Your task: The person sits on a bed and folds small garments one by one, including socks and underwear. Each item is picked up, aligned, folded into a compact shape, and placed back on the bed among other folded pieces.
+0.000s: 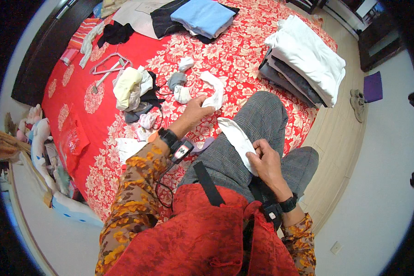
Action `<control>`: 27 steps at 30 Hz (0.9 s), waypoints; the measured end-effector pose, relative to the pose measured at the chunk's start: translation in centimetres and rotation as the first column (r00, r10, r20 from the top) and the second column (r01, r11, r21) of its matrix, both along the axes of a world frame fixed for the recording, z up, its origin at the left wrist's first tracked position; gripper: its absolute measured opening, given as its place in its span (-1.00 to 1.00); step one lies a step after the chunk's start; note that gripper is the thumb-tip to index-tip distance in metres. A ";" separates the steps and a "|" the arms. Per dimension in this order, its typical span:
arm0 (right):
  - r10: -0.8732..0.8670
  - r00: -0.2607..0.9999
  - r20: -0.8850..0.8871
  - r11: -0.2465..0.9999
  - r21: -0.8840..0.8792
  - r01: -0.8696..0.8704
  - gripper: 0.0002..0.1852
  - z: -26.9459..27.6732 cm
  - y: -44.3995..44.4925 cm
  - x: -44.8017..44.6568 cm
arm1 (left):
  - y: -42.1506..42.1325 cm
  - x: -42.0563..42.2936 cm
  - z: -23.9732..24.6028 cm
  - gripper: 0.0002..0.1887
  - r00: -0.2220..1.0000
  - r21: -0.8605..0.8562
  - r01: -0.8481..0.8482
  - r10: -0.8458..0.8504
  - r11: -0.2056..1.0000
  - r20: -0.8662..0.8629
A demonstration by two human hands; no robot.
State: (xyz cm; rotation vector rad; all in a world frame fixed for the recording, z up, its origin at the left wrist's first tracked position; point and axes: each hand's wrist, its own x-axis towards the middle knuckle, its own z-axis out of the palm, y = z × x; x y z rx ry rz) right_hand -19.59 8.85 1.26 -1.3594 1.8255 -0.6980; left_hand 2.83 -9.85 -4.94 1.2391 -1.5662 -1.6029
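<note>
My left hand (195, 113) pinches one end of a white sock (215, 88), which curves away over the red floral bedspread (241, 63). A second white sock (235, 135) lies along my thigh in grey checked trousers (262, 108), its near end gripped between the thumb and fingers of my right hand (265, 160). Beyond my left hand sit small balled socks: a cream one (182, 94), a grey one (176, 80) and a white one (186, 63).
A mixed heap of clothes (127, 88) lies to the left, beside pale plastic hangers (111, 65). Folded trousers under a white garment (308, 57) form a stack at right. A folded blue garment (205, 17) lies at the back. Plush toys (41, 145) line the left edge.
</note>
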 end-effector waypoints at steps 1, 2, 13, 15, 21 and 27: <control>0.014 1.000 0.003 0.998 -0.056 -0.014 -0.79 0.0 -0.3 0.0 | 0.2 0.6 0.8 -0.63 0.998 0.059 0.041 -0.038 0.997 -0.057; 0.038 0.999 0.020 0.989 -0.141 -0.035 -0.81 0.1 -0.6 -0.1 | 0.5 1.3 1.5 -0.63 0.993 0.136 0.082 -0.070 0.987 -0.097; -0.148 0.813 0.563 0.981 -0.019 0.192 -0.83 4.7 -0.2 -6.3 | 2.9 -2.7 11.9 -0.78 0.860 -0.029 0.298 -0.281 0.954 -0.427; -0.125 0.690 0.713 0.947 -0.123 0.298 -0.83 5.2 0.7 -7.3 | 3.9 -4.4 14.2 -0.90 0.692 0.006 0.343 -0.248 0.939 -0.678; -0.222 0.587 0.779 0.863 -0.124 0.490 -0.73 4.9 1.9 -11.1 | 6.1 -7.4 15.2 -0.89 0.490 0.142 0.619 -0.238 0.772 -0.838; -0.362 0.573 0.736 0.813 -0.052 0.581 -0.76 4.0 2.8 -13.0 | 5.2 -5.5 8.4 -0.68 0.978 0.391 0.210 -0.184 0.896 -0.104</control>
